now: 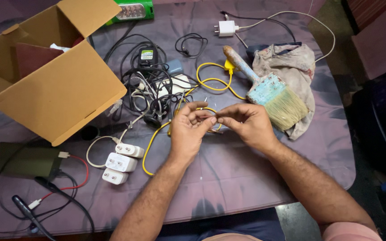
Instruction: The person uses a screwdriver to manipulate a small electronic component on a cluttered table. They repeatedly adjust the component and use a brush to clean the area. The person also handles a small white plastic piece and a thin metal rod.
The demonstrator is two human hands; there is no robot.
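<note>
Left hand (189, 129): yellow cable (149, 145) is pinched at the fingertips, above the table (246, 178).
Right hand (246, 125): the same cable is gripped.
Nearby: paintbrush (269, 91), 3 white chargers (119, 163), cardboard box (54, 89).

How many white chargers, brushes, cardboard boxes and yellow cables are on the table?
White chargers: 4
Paint brush: 1
Cardboard box: 1
Yellow cable: 1, held by both hands
Total: 7

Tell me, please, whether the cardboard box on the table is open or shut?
Open. The cardboard box lies tilted, its top flaps folded outward, and a dark red flat thing shows inside it.
</note>
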